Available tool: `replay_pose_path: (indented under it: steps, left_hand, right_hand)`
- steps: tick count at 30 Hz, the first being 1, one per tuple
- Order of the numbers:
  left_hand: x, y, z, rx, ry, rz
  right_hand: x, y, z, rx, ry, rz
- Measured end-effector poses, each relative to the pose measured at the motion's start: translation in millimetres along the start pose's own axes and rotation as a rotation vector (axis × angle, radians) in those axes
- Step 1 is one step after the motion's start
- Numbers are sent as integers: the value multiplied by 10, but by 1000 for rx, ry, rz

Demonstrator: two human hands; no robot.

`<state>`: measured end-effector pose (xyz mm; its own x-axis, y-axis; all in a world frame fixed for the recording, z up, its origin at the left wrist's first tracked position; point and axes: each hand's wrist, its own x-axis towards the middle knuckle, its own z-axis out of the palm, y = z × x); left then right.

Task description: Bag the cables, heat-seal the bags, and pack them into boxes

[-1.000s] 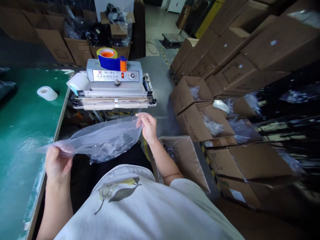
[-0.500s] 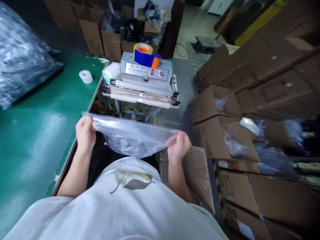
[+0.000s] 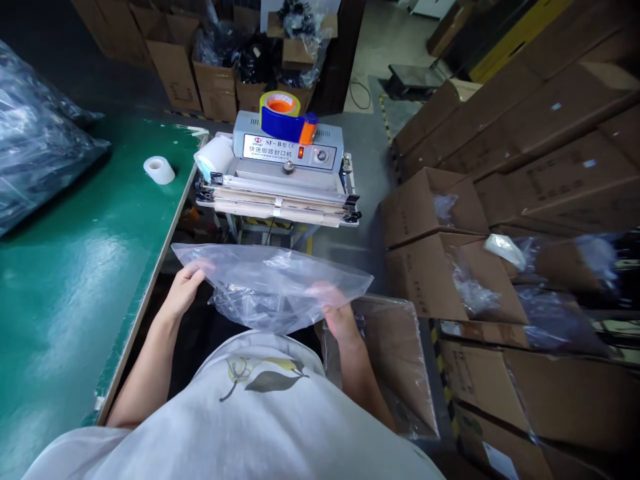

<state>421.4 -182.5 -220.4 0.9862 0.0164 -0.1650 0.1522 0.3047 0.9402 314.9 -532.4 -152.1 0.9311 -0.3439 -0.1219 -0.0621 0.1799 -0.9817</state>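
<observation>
A clear plastic bag (image 3: pixel 273 283) with something dark inside is stretched flat between my two hands, in front of my body. My left hand (image 3: pixel 186 291) grips its left end, fingers partly under the film. My right hand (image 3: pixel 336 313) holds the right end from beneath, its fingers blurred through the plastic. Just beyond the bag stands a grey heat-sealing machine (image 3: pixel 280 180) on a stand, its sealing bar facing me. A blue and orange tape dispenser (image 3: pixel 284 117) rests on top of it.
A green table (image 3: pixel 75 253) runs along my left, bearing a small white tape roll (image 3: pixel 159 169) and a large filled plastic sack (image 3: pixel 35 147). Open and stacked cardboard boxes (image 3: pixel 500 200) crowd the right. An open box (image 3: pixel 395 347) stands beside my right hip.
Both hands have shifted the bag a little lower and flatter, with fingers slipping under the film. The view has steadied on the sealing machine.
</observation>
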Motion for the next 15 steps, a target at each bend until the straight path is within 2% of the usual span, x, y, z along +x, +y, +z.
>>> replay_pose_path:
  steps: [2,5,10,13,15]
  left_hand:
    - [34,-19,56,-3,45,-11]
    - [107,1,205,-67,177,-9]
    - [417,82,585,-141,332,31]
    - [696,98,765,-120,375,85]
    - [881,78,835,-122,375,60]
  right_hand:
    - [-21,148,3,-24,10,16]
    - [122,226,111,36,126,20]
    - [711,128,377,163,236,35]
    - [1064,99,433,208,263,44]
    - [1259,107,423,214,265,67]
